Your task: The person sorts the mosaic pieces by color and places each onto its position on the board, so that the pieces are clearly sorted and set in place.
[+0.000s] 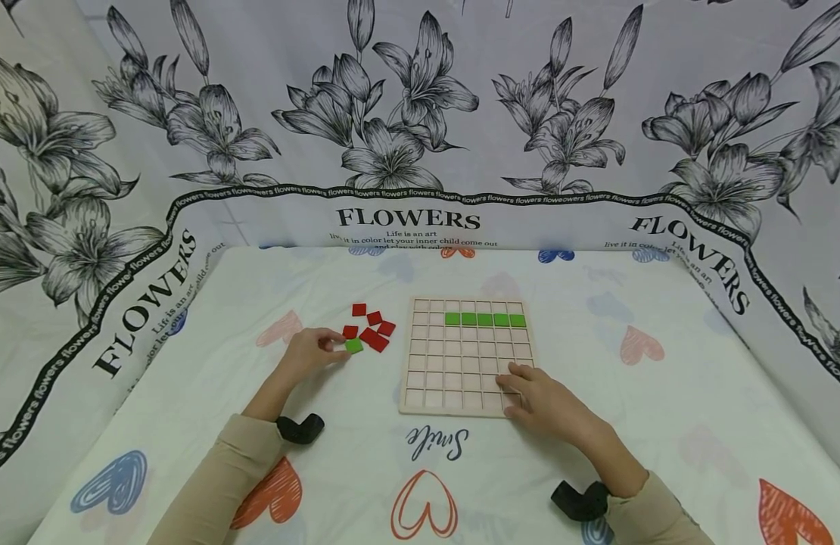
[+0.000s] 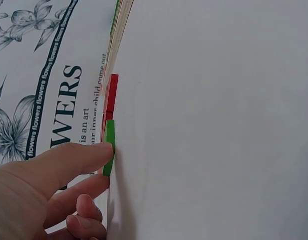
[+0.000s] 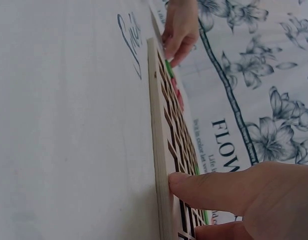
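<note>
A green square tile [image 1: 353, 346] lies at the near side of several red tiles [image 1: 374, 340], left of the board. My left hand [image 1: 314, 352] pinches it between thumb and a finger; in the left wrist view the green tile [image 2: 109, 147] meets the thumb tip. The wooden grid board [image 1: 430, 376] lies flat in the middle of the table, with a row of several green tiles [image 1: 484, 319] in its second row from the far edge. My right hand [image 1: 546, 400] rests on the board's near right corner, its thumb [image 3: 193, 187] on the rim.
A white cloth [image 1: 577, 325] printed with hearts covers the table. Behind and beside it hangs a flower-printed curtain [image 1: 420, 151]. Black curved pieces sit at the left wrist [image 1: 300, 429] and the right wrist [image 1: 580, 500].
</note>
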`<move>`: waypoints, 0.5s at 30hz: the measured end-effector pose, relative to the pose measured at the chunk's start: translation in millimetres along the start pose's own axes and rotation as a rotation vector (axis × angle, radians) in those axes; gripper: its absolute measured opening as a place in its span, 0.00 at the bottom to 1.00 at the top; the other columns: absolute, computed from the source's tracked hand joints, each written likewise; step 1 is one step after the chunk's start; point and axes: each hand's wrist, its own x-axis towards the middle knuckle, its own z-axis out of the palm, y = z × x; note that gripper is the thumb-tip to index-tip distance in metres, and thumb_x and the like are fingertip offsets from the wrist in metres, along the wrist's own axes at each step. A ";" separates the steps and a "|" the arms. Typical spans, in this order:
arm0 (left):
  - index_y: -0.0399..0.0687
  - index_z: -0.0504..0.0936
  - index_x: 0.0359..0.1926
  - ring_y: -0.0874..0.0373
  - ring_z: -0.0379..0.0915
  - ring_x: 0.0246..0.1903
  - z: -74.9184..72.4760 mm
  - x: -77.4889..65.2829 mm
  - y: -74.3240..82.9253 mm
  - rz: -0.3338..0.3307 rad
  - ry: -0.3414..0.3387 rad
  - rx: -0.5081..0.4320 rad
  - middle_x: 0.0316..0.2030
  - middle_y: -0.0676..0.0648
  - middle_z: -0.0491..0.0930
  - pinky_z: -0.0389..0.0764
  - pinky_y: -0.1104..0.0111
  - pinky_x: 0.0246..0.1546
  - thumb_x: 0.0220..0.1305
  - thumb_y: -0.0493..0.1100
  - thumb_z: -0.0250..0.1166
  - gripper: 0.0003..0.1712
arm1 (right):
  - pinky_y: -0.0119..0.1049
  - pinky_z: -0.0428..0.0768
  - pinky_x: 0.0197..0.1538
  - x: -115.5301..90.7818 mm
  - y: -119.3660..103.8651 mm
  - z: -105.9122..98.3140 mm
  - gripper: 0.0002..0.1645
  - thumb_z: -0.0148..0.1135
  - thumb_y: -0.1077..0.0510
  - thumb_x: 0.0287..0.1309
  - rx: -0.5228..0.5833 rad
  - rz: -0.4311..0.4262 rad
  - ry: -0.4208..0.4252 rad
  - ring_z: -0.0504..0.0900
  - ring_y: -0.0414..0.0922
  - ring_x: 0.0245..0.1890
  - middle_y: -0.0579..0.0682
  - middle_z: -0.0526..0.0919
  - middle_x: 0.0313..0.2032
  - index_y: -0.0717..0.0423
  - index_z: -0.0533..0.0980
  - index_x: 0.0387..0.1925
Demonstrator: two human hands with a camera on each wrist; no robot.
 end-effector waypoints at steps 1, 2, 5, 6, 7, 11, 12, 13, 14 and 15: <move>0.35 0.84 0.43 0.59 0.63 0.27 0.4 -0.2 0.3 -0.001 -0.002 -0.007 0.23 0.49 0.72 0.64 0.72 0.29 0.55 0.41 0.71 0.17 | 0.57 0.74 0.60 0.0 0.0 -0.1 0.27 0.65 0.55 0.57 -0.001 -0.001 0.000 0.72 0.64 0.63 0.65 0.72 0.63 0.57 0.74 0.59; 0.35 0.83 0.43 0.59 0.64 0.27 0.8 -0.3 0.4 0.003 -0.003 -0.011 0.23 0.49 0.72 0.64 0.72 0.29 0.54 0.41 0.71 0.17 | 0.57 0.74 0.60 -0.1 0.0 -0.1 0.27 0.65 0.55 0.57 -0.002 -0.002 0.001 0.72 0.64 0.63 0.65 0.72 0.63 0.57 0.74 0.59; 0.35 0.83 0.43 0.59 0.63 0.27 1.9 -0.7 1.8 0.013 -0.002 -0.017 0.23 0.50 0.72 0.64 0.73 0.28 0.53 0.41 0.72 0.18 | 0.57 0.74 0.60 -0.2 0.5 -0.1 0.27 0.65 0.54 0.57 -0.006 -0.004 0.002 0.72 0.64 0.63 0.65 0.72 0.63 0.56 0.74 0.59; 0.34 0.83 0.43 0.59 0.63 0.27 2.0 -0.6 2.1 0.016 -0.004 -0.019 0.23 0.50 0.72 0.64 0.73 0.28 0.53 0.41 0.72 0.18 | 0.57 0.74 0.60 -0.1 0.7 0.1 0.28 0.65 0.54 0.57 -0.005 -0.005 0.003 0.72 0.64 0.63 0.65 0.72 0.63 0.56 0.74 0.59; 0.34 0.83 0.43 0.59 0.63 0.27 2.1 -0.5 2.3 0.018 -0.005 -0.019 0.23 0.49 0.72 0.64 0.73 0.28 0.53 0.41 0.72 0.18 | 0.57 0.74 0.60 -0.1 0.9 0.2 0.27 0.65 0.54 0.57 -0.004 -0.005 0.004 0.72 0.64 0.62 0.65 0.72 0.63 0.56 0.74 0.59; 0.35 0.84 0.42 0.59 0.63 0.27 2.6 0.3 2.9 0.013 0.001 -0.018 0.23 0.49 0.72 0.64 0.72 0.28 0.53 0.40 0.71 0.16 | 0.57 0.73 0.60 -0.1 1.0 0.4 0.28 0.65 0.54 0.58 0.003 -0.003 0.002 0.72 0.64 0.63 0.65 0.72 0.63 0.56 0.74 0.59; 0.35 0.84 0.42 0.59 0.63 0.27 2.6 0.3 3.0 0.011 0.003 -0.017 0.23 0.49 0.72 0.64 0.72 0.28 0.53 0.40 0.71 0.16 | 0.57 0.73 0.60 -0.1 1.0 0.4 0.28 0.65 0.54 0.58 0.004 -0.003 0.002 0.72 0.64 0.63 0.65 0.72 0.63 0.57 0.74 0.59; 0.35 0.84 0.41 0.59 0.63 0.27 2.6 0.3 3.2 0.009 0.006 -0.015 0.23 0.49 0.72 0.64 0.72 0.28 0.53 0.40 0.71 0.16 | 0.57 0.73 0.60 -0.1 1.0 0.5 0.28 0.65 0.54 0.58 0.005 -0.002 0.001 0.72 0.64 0.63 0.65 0.72 0.63 0.57 0.74 0.59; 0.35 0.84 0.41 0.59 0.63 0.27 2.6 0.3 3.4 0.009 0.008 -0.014 0.23 0.49 0.72 0.64 0.72 0.28 0.53 0.40 0.71 0.16 | 0.57 0.73 0.60 -0.1 1.0 0.5 0.28 0.65 0.54 0.58 0.005 -0.001 0.001 0.72 0.64 0.63 0.65 0.72 0.63 0.57 0.74 0.59; 0.35 0.84 0.41 0.59 0.63 0.27 2.6 0.3 3.5 0.007 0.007 -0.012 0.23 0.49 0.72 0.64 0.72 0.28 0.53 0.40 0.71 0.16 | 0.57 0.73 0.60 -0.1 0.9 0.5 0.28 0.65 0.54 0.58 0.006 0.001 0.001 0.72 0.64 0.63 0.65 0.72 0.63 0.57 0.75 0.59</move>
